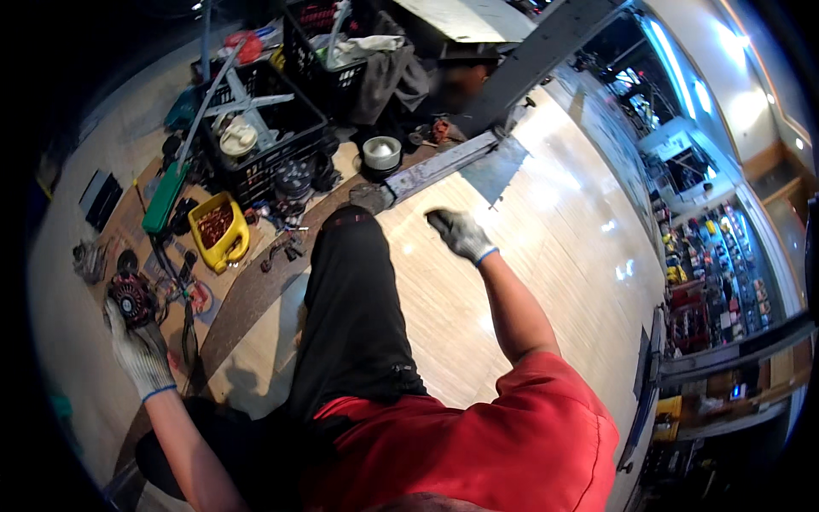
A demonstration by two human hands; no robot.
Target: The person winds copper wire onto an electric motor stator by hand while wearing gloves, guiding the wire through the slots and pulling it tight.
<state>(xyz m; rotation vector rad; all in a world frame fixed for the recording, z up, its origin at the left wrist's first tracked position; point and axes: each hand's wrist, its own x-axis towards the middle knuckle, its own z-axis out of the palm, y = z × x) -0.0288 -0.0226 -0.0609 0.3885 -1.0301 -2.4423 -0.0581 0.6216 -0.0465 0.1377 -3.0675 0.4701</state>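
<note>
My left hand, in a whitish knit glove with a blue cuff, is at the lower left. Its fingers wrap round the edge of a round black and dark-red finned part, which looks like an engine's recoil starter. Out over the pale floor to the right of my knee, my right hand wears a matching glove with darkened fingertips. Blur hides how its fingers are bent and whether anything is in them. A cut-open yellow jug holding reddish-brown small parts lies beyond my left hand, beside a long green case.
Black plastic crates full of parts stand at the far left, a grey cloth draped by one. A silvery round pot sits near a metal post base. Loose parts litter the cardboard. Stocked shelves line the right.
</note>
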